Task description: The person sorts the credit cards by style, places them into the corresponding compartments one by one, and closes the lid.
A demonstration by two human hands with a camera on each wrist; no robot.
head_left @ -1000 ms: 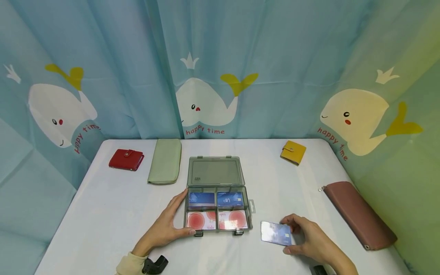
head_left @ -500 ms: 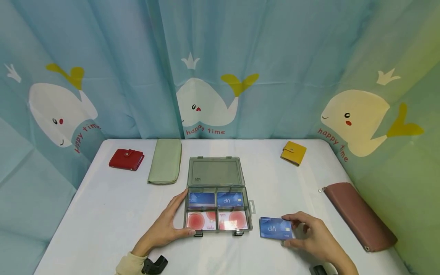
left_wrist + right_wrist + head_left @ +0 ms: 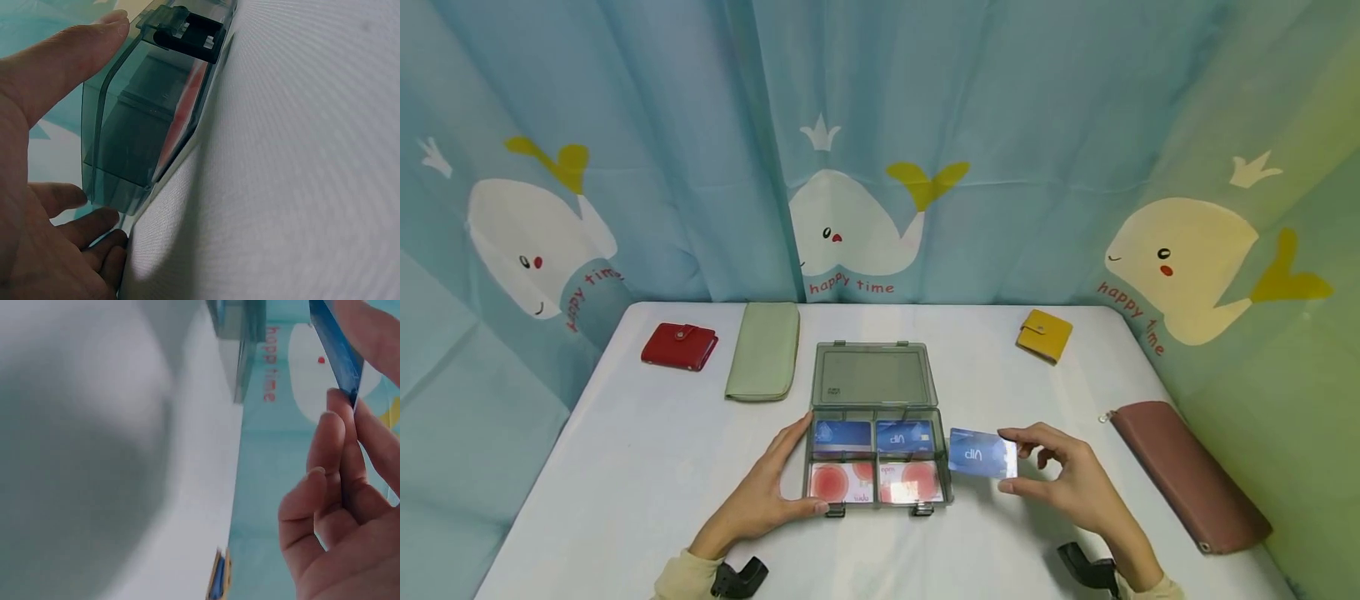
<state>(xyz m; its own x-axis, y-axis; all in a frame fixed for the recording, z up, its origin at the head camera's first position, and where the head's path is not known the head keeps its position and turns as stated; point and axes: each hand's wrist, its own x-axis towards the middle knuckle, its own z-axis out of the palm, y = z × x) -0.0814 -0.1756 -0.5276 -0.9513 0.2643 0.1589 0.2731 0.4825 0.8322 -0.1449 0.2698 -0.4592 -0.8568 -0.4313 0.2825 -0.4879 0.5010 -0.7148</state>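
A grey translucent plastic box [image 3: 876, 375] lies with its lid folded back. Its compartments hold two blue cards [image 3: 904, 437] at the back and two white cards with red circles [image 3: 842, 482] at the front. My left hand [image 3: 763, 492] holds the box at its left side, thumb by the front latch [image 3: 187, 37] and fingers along the side wall. Just right of the box, my right hand [image 3: 1063, 475] pinches a blue VIP card [image 3: 976, 454] by its right edge, between thumb and fingers. In the right wrist view the card [image 3: 339, 356] appears nearly edge-on.
A red wallet [image 3: 679, 347] and a pale green wallet [image 3: 763, 352] lie at the back left of the white table [image 3: 625, 467]. At the back right is a yellow wallet [image 3: 1043, 336]; a long brown wallet [image 3: 1191, 479] lies along the right edge. A whale-print curtain [image 3: 1000, 100] hangs behind.
My right hand has picked up the blue card from the table and brought it up and left, close to the box. My left hand has stayed on the box.
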